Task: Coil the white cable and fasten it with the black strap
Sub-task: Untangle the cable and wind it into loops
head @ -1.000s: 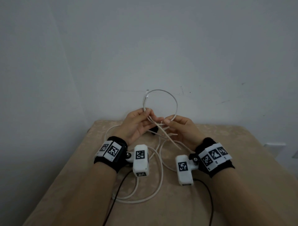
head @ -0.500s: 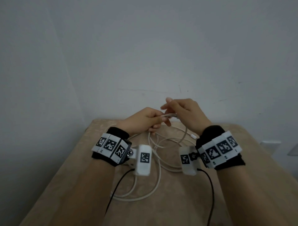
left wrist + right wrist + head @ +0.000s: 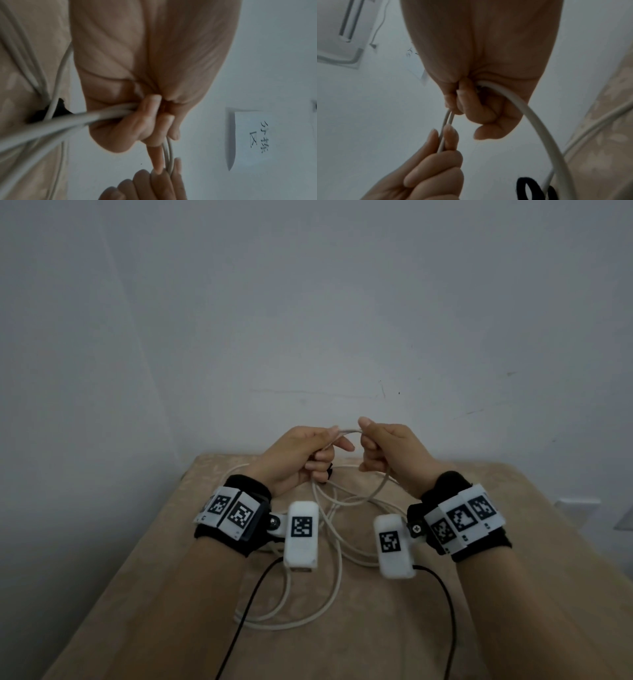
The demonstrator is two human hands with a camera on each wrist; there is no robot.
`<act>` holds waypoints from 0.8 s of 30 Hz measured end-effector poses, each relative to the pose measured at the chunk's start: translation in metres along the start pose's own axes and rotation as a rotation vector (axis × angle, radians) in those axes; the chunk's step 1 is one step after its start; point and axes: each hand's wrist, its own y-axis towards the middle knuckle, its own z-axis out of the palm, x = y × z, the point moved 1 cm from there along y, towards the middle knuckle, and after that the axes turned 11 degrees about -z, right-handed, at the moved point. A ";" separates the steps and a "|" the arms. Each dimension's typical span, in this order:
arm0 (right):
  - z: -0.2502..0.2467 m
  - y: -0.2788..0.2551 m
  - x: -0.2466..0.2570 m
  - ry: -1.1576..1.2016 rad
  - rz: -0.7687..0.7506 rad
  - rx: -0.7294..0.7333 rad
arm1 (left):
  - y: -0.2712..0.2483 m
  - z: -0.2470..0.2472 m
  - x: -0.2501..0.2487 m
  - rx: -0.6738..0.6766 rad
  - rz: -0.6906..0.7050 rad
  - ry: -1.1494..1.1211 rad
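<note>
1. White round cable [image 3: 346,431], thin and flexible, now spans a short gap between the two hands as a pair of strands, held up above the beige patterned bench [image 3: 513,508]. The rest of it trails down from the hands and lies in loose, uneven loops on the bench between the wrists.

2. Left hand [image 3: 301,455] has its fingers curled round a bundle of strands, with thumb and forefinger pinching the doubled strands; the left wrist view shows several strands entering the fist. Right hand [image 3: 394,453] is also curled, thumb and forefinger pinching the same two strands, while one strand leaves the palm in a downward arc.

3. Compared with a second ago, the wide single loop that stood up above the hands is gone. Half a second ago the right hand was raised and reaching over to the left; now both hands sit level and close together, each fisted on the cable.

4. My reading: one turn has been gathered into the left hand's bundle and the next is being drawn. The coil is only partly made, since most of the cable is slack on the bench.

5. Black fabric strap [image 3: 330,470] shows as a small dark piece just below the left hand, seemingly attached to the cable; the right wrist view shows it as a dark loop beside a strand. It is not yet wrapped round anything, so fastening remains.
</note>
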 end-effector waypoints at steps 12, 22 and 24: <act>-0.004 0.001 -0.002 0.366 0.069 -0.035 | 0.001 -0.004 -0.002 -0.093 0.112 -0.039; -0.011 -0.001 -0.008 0.728 0.213 -0.016 | 0.000 -0.006 -0.004 -0.124 0.134 -0.099; -0.010 -0.001 -0.008 0.800 0.235 -0.026 | -0.001 -0.006 -0.005 -0.123 0.139 -0.090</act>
